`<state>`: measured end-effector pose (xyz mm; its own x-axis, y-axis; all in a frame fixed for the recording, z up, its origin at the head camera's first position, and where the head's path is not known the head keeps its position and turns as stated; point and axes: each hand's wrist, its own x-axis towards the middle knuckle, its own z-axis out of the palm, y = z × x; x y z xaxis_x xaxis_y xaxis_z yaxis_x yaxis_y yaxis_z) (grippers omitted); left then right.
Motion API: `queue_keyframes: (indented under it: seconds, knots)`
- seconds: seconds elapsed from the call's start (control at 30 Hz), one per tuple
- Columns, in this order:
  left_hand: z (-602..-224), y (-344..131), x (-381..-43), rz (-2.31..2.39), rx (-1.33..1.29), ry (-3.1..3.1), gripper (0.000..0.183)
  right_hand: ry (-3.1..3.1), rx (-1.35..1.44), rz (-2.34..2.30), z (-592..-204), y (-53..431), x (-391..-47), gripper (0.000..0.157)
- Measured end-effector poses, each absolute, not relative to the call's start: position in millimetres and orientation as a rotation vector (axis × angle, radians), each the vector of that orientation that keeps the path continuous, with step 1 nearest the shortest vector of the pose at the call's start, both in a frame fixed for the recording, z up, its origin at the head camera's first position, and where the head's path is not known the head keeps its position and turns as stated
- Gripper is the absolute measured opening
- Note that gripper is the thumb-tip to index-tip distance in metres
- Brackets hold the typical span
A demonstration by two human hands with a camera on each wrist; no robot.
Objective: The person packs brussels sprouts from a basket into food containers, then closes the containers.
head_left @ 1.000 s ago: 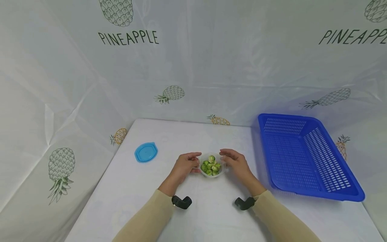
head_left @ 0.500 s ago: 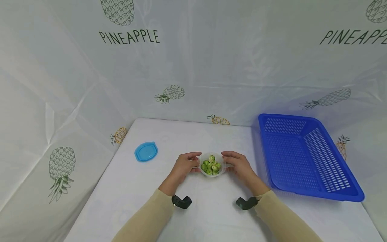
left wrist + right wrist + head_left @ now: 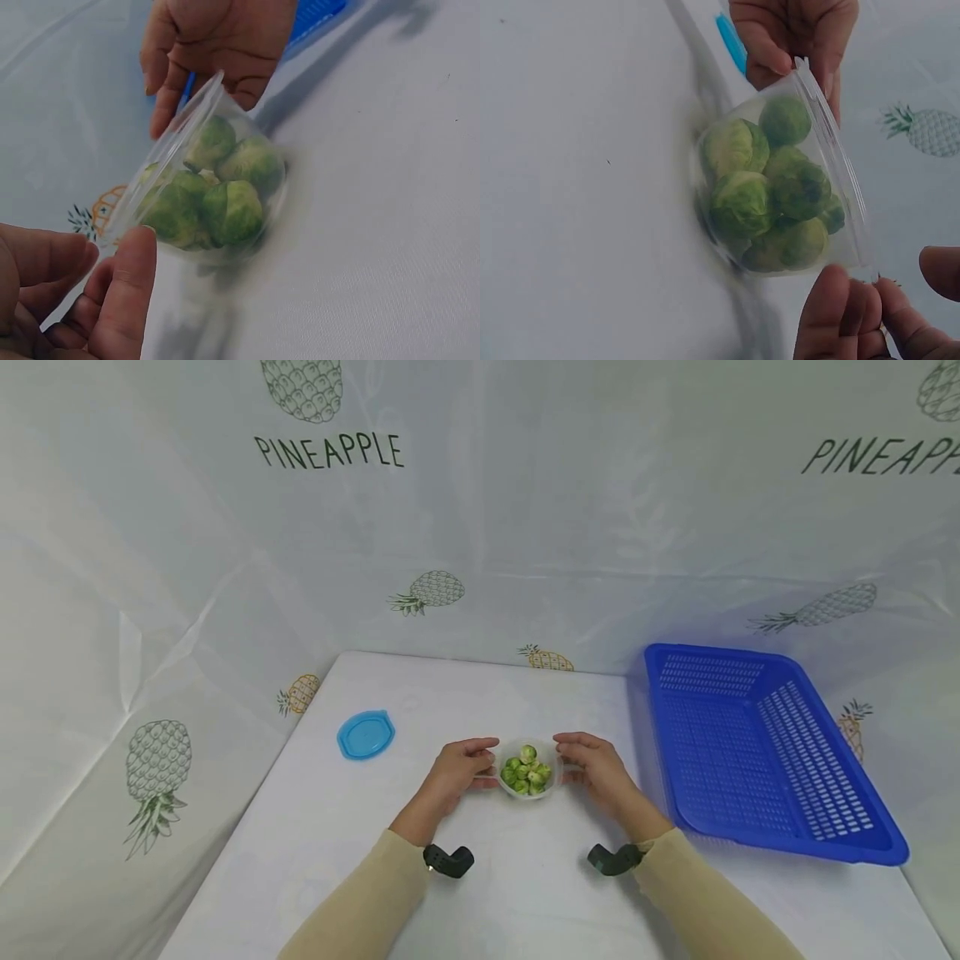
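A clear plastic container [image 3: 838, 154] holding several green Brussels sprouts [image 3: 532, 772] is near the middle of the white table. My left hand [image 3: 459, 770] is at its left side and pinches the small tab on the rim between thumb and fingers. On the opposite side, my right hand [image 3: 596, 770] pinches the other tab, with one finger lifted away from the rim. The container has no lid on it. Whether its base touches the table, I cannot tell. A blue plastic lid [image 3: 366, 735] lies apart, to the left and farther back.
A large blue plastic basket [image 3: 738, 752] with slotted walls stands on the right of the table [image 3: 517, 893]. Behind and on the left hangs a white sheet [image 3: 525, 510] printed with pineapples. Black straps with small cameras [image 3: 450, 862] are on both wrists.
My right hand has shifted slightly to the right and its fingers have taken the container's right tab. The left hand keeps its hold. The container stays nearly in place.
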<state>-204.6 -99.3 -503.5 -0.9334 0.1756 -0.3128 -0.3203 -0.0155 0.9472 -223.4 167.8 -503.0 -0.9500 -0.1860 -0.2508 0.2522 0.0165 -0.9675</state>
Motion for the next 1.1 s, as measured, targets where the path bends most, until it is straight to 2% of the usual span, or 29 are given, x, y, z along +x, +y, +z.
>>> queue_keyframes:
  seconds: [0.27, 0.7, 1.1]
  knots:
    - [-499.2, -133.2, -200.9, 2.065, -0.25, 1.923, 0.042, 2.19, 0.025, -1.927, -482.2, 159.9, -238.6, 0.05]
    - [-476.5, -249.5, -193.2, 2.304, -0.402, 1.862, 0.051, 2.082, -0.08, -1.905, -423.7, 98.4, -277.0, 0.048]
    - [-471.8, -318.5, -182.1, 2.361, -0.601, 1.849, 0.053, 1.84, -0.054, -1.783, -441.4, 20.3, -305.7, 0.047]
